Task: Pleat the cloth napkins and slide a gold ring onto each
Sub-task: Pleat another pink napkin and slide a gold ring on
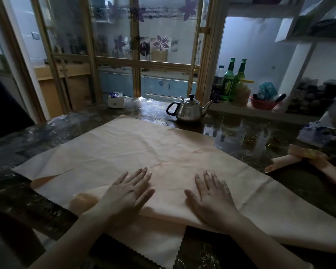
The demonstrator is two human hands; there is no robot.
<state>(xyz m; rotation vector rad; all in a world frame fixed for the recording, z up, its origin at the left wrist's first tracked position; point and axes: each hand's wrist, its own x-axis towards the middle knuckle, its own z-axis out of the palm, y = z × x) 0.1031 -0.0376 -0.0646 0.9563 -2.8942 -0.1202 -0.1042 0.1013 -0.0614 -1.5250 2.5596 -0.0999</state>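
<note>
A large peach cloth napkin lies spread flat across the dark table, its near edge folded over once. My left hand and my right hand press palm-down on that fold, fingers spread, side by side. Another pale napkin with a zigzag edge lies underneath at the front. At the right, a pleated napkin lies with a gold ring around it. Two loose gold rings stand on the table behind it.
A steel teapot stands just beyond the napkin's far edge. A white tissue pack sits at the back left. Green bottles and a red bowl are on the shelf at right. A crumpled wrapper lies near the rings.
</note>
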